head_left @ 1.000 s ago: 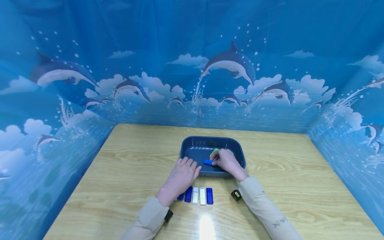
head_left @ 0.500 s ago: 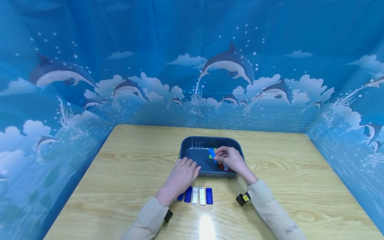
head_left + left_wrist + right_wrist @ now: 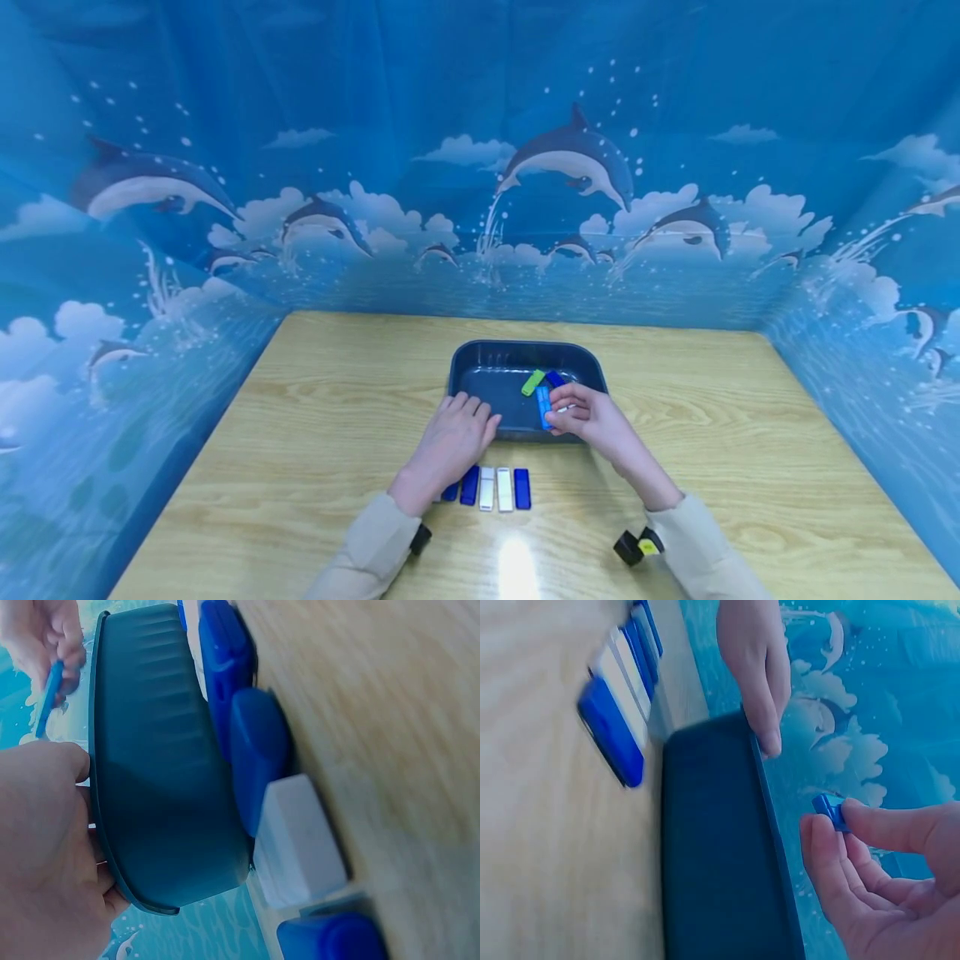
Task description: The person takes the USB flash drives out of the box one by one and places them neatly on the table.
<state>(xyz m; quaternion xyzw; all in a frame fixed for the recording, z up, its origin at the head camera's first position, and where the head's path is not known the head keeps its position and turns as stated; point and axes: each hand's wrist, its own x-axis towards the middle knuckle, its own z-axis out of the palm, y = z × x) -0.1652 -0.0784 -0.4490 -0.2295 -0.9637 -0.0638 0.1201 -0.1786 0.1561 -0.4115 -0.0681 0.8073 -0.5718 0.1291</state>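
Observation:
My right hand (image 3: 596,421) pinches a light blue USB stick (image 3: 543,406) between thumb and fingers over the right part of a dark plastic bin (image 3: 487,385). In the right wrist view the same USB stick (image 3: 829,812) shows its end at the fingertips. My left hand (image 3: 452,435) rests on the bin's near left rim with relaxed fingers. Inside the bin lie a green USB stick (image 3: 533,382) and a dark blue one (image 3: 555,379). Something white beside them is mostly hidden by the right hand.
In front of the bin stands a row of USB sticks, among them a blue one (image 3: 522,489), a cream one (image 3: 504,489) and a white one (image 3: 487,488). The left forearm covers part of the row. A dolphin-print curtain (image 3: 390,275) surrounds the wooden table (image 3: 337,367).
My right hand has turned the light blue USB stick from lying sideways to upright, and has drawn back toward the near right. The left hand stays on the rim.

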